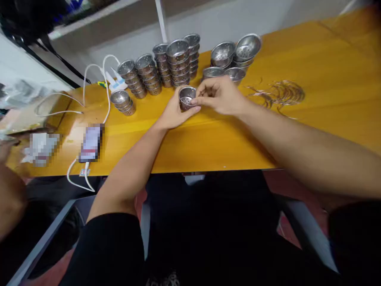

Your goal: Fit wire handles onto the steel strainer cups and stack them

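Note:
My left hand [174, 111] is wrapped round a small perforated metal cup [187, 99], which looks like a sink strainer basket, its open top facing up. Thumb and fingers of my right hand [218, 95] are pinched together at the cup's right rim; whether they hold the rim or something thin there is hidden. Behind the cup stand stacks of similar strainer cups [178, 63]. Wider metal strainers [222, 55] are piled just beyond my right hand. To its right lies a loose heap of thin curved wires [284, 93].
A short stack of cups [122, 103] stands at the left. Nearer me, a phone [91, 143] lies with a white cable [107, 107] attached. Plastic packets [41, 147] sit on the yellow table [208, 147]. Another person's arm [10, 194] shows at the left edge.

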